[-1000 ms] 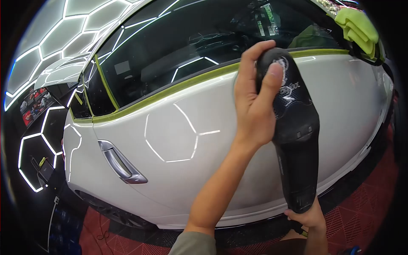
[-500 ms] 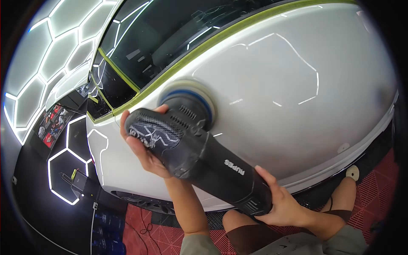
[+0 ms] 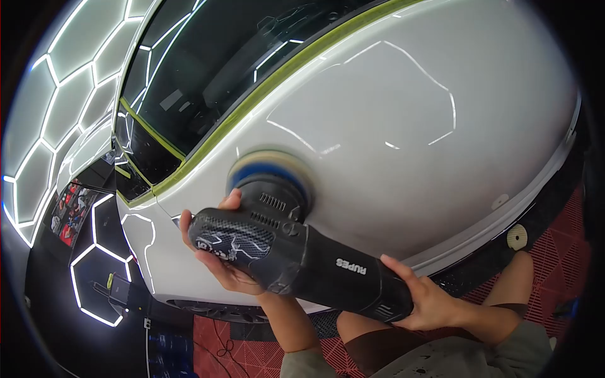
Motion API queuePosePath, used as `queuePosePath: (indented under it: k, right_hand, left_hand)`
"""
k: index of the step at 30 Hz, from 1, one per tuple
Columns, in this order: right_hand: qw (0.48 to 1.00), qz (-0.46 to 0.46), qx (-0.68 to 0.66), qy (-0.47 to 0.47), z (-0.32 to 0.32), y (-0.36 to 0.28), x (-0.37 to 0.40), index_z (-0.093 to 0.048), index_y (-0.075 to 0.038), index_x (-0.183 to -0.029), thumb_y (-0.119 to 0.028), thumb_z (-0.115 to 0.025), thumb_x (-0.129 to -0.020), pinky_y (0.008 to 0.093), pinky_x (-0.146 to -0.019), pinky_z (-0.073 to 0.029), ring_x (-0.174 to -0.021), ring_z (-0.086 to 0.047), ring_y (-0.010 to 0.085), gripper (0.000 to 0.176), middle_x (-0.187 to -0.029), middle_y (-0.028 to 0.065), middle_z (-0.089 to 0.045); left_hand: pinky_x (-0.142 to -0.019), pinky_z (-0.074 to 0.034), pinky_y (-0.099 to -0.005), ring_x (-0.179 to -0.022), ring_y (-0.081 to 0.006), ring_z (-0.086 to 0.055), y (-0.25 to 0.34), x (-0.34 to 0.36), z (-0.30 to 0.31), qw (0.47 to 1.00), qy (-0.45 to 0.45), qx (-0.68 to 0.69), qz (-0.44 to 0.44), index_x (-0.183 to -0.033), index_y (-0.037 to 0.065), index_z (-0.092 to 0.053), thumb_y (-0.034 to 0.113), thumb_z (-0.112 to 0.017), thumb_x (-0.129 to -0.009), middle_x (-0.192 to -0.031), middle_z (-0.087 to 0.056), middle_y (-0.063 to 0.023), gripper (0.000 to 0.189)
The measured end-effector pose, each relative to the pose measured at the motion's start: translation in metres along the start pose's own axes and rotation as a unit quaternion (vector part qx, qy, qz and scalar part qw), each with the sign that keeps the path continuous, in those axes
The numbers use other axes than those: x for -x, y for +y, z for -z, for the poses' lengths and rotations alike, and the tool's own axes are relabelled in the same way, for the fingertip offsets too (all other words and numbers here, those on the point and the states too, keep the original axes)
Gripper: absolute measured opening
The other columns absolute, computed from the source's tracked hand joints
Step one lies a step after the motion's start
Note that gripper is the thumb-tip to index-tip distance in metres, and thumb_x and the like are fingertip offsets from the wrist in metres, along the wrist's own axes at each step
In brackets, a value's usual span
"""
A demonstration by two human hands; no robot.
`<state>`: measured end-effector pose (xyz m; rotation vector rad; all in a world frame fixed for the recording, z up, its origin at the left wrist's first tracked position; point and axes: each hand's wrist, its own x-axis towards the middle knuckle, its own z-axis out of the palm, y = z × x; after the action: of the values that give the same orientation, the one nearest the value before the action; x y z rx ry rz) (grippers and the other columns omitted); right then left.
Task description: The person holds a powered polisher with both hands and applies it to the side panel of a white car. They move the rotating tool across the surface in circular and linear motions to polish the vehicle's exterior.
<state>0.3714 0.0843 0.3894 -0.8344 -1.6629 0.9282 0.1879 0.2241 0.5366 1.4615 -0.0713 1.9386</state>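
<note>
L hand (image 3: 217, 255) wrapped round polisher (image 3: 302, 255) head, R hand (image 3: 423, 302) gripping its rear, pad (image 3: 268, 169) just ahead, pressed flat on white car door (image 3: 391, 164)

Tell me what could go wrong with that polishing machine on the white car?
The pad sits close below the green tape; drifting up, it might tear the tape and scuff the window. The left hand grips beside the pad, so its fingers could get nipped. Tilting the polisher might mark the white door.

Polisher (image 3: 302, 255) pad on door panel (image 3: 391, 157), below window (image 3: 208, 69).
</note>
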Motion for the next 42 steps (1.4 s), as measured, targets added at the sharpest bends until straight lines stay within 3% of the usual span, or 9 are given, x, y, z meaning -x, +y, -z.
queuePosePath:
  k: [11, 13, 16, 22, 27, 33, 36, 39, 42]
  right_hand:
    - [0.994, 0.018, -0.024, 0.107, 0.112, 0.01, 0.076, -0.009, -0.003, -0.155, 0.0, -0.081, -0.063, 0.0367, -0.11, -0.034, -0.134, -0.045, 0.0284, 0.116, -0.143, 0.0191, -0.045]
    - [0.992, 0.021, 0.0, 0.123, 0.135, 0.012, 0.09, -0.009, -0.002, -0.155, 0.0, -0.08, -0.061, 0.0366, -0.11, -0.034, -0.135, -0.044, 0.0277, 0.117, -0.144, 0.0189, -0.044]
    - [0.979, -0.097, 0.058, 0.171, 0.164, 0.017, 0.129, -0.011, 0.002, -0.153, -0.008, -0.084, -0.058, 0.0388, -0.111, -0.031, -0.135, -0.041, 0.0265, 0.119, -0.145, 0.0176, -0.04]
    - [0.956, -0.137, 0.041, 0.255, 0.203, 0.076, 0.205, -0.041, 0.006, -0.132, -0.005, -0.08, -0.061, 0.0348, -0.076, -0.054, -0.083, -0.067, 0.022, 0.082, -0.102, 0.0114, -0.065]
    - [0.933, -0.203, -0.105, 0.277, 0.21, 0.059, 0.199, -0.056, 0.004, -0.104, 0.002, -0.076, -0.067, 0.0284, -0.056, -0.051, -0.064, -0.063, 0.0139, 0.042, -0.08, 0.0079, -0.063]
    - [0.943, -0.195, -0.07, 0.259, 0.167, 0.058, 0.184, -0.057, 0.005, -0.105, 0.004, -0.075, -0.066, 0.0284, -0.064, -0.053, -0.068, -0.064, 0.0155, 0.044, -0.076, 0.0059, -0.062]
    - [0.973, -0.054, 0.139, 0.175, 0.138, 0.032, 0.135, -0.031, 0.005, -0.14, 0.004, -0.077, -0.065, 0.0343, -0.089, -0.05, -0.096, -0.063, 0.0216, 0.088, -0.111, 0.0125, -0.06]
    - [0.989, 0.011, 0.071, 0.127, 0.098, 0.039, 0.109, -0.006, -0.002, -0.152, 0.0, -0.081, -0.066, 0.0379, -0.103, -0.043, -0.119, -0.057, 0.0253, 0.114, -0.132, 0.017, -0.053]
    - [0.995, 0.036, -0.052, 0.079, 0.064, 0.053, 0.081, -0.006, -0.006, -0.154, -0.003, -0.083, -0.068, 0.0394, -0.105, -0.043, -0.125, -0.056, 0.029, 0.116, -0.137, 0.0202, -0.052]
  left_hand:
    - [-0.084, -0.054, -0.0341, -0.093, -0.0264, -0.066, -0.064, 0.015, -0.143, 0.989, -0.137, 0.032, 0.055, -0.142, 0.0, -0.03, 0.04, -0.049, -0.099, -0.108, -0.064, -0.0317, 0.061]
    - [-0.083, -0.056, -0.0327, -0.096, -0.0289, -0.068, -0.077, 0.021, -0.168, 0.985, -0.171, -0.004, 0.023, -0.142, 0.0, -0.031, 0.04, -0.037, -0.103, -0.107, -0.063, -0.0355, 0.056]
    - [-0.085, -0.051, -0.0298, -0.094, -0.0187, -0.064, -0.095, 0.032, -0.204, 0.976, -0.172, 0.107, 0.078, -0.141, 0.001, -0.036, 0.026, -0.054, -0.097, -0.107, -0.063, -0.0154, 0.054]
    - [-0.089, -0.046, -0.0294, -0.099, -0.0177, -0.06, -0.132, 0.028, -0.262, 0.959, -0.275, 0.071, 0.02, -0.134, -0.004, -0.048, 0.019, -0.056, -0.098, -0.113, -0.063, -0.0143, 0.044]
    - [-0.092, -0.038, -0.039, -0.082, -0.0274, -0.054, -0.156, 0.055, -0.302, 0.968, -0.239, -0.028, -0.073, -0.126, -0.001, -0.045, 0.02, -0.055, -0.092, -0.088, -0.055, -0.0119, 0.041]
    - [-0.092, -0.037, -0.0422, -0.081, -0.0301, -0.056, -0.133, 0.052, -0.253, 0.968, -0.24, -0.025, -0.07, -0.128, 0.0, -0.043, 0.022, -0.058, -0.088, -0.084, -0.059, -0.012, 0.048]
    - [-0.086, -0.044, -0.0385, -0.089, -0.0291, -0.058, -0.106, 0.047, -0.191, 0.97, -0.232, -0.061, -0.049, -0.133, -0.001, -0.045, 0.027, -0.061, -0.089, -0.097, -0.06, -0.0164, 0.055]
    - [-0.086, -0.053, -0.0388, -0.098, -0.0304, -0.064, -0.071, 0.055, -0.138, 0.98, -0.174, 0.035, 0.087, -0.14, -0.002, -0.035, 0.038, -0.059, -0.093, -0.107, -0.062, -0.0239, 0.066]
    - [-0.091, -0.052, -0.0426, -0.102, -0.0342, -0.065, -0.045, 0.059, -0.094, 0.993, -0.091, -0.03, 0.064, -0.141, 0.001, -0.029, 0.053, -0.054, -0.095, -0.104, -0.065, -0.0292, 0.075]
